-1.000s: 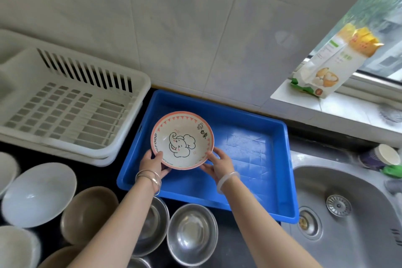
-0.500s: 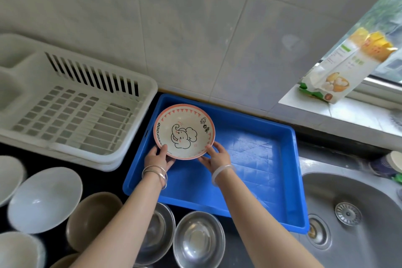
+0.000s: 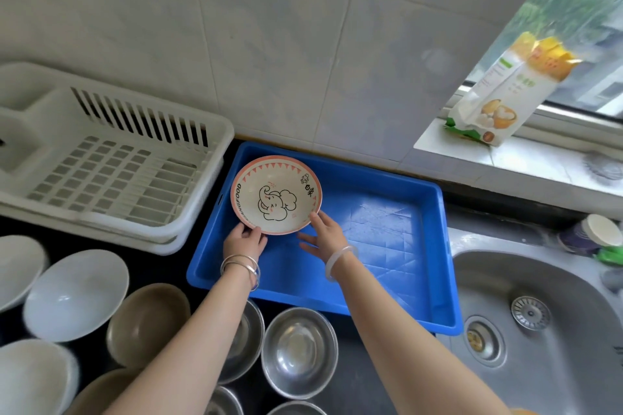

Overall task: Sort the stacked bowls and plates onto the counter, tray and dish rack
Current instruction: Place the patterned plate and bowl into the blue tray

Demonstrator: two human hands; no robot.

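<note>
The round pink-rimmed ceramic bowl with an elephant drawing [image 3: 275,195] sits in the far-left corner of the rectangular blue plastic tray [image 3: 387,246]. Our left hand [image 3: 243,241] grips its near rim, fingers closed on the edge; our right hand [image 3: 325,235] touches the rim with fingers spread, loosely open. We judge the placing step nearly complete. Next we release both hands and reach for the steel bowls [image 3: 298,350] on the dark counter [image 3: 357,381]. The white slatted dish rack [image 3: 111,162] stands just left.

Your elephant-print bowl [image 3: 276,195], pink-rimmed, upright, sits at the far left corner of the blue tray [image 3: 387,229].
</note>
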